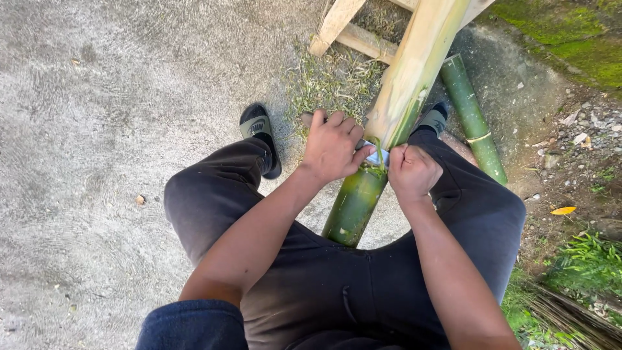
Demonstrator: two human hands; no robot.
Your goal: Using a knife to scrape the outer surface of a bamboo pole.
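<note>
Dark trousers (pixel 311 285) fill the bottom of frame, knees spread, person seated over a concrete floor (pixel 97 162).

Left to right:
- Small brown leaf (pixel 139 199) on the concrete at 9 o'clock from the left knee.
- Left foot in a black slide sandal (pixel 259 133), flat on the floor, 10 o'clock from the left hand's wrist.
- Left hand (pixel 332 148) clenched over one end of a blade (pixel 376 153), knuckles up, just beside the pole.
- Bamboo pole (pixel 389 123) runs from between the thighs up to 1 o'clock. Lower section still green, upper section stripped pale. Blade lies across it right at the green/pale boundary; a thin green sliver is curled up at the edge.
- Right hand (pixel 412 172) fisted on the other end of the blade, touching the pole's right side. Handle itself hidden inside the fist.
- Shavings pile (pixel 334 81) at 12 o'clock from the left hand, under a wooden frame (pixel 353 32) that the pole's upper part crosses.
- Second green bamboo piece (pixel 473 116) lies on the ground at 2 o'clock from the right hand, apart from the pole.
- Right foot mostly hidden behind the pole.
- Yellow leaf (pixel 563 210) on dirt at 3 o'clock; moss at top right, grass bottom right.
</note>
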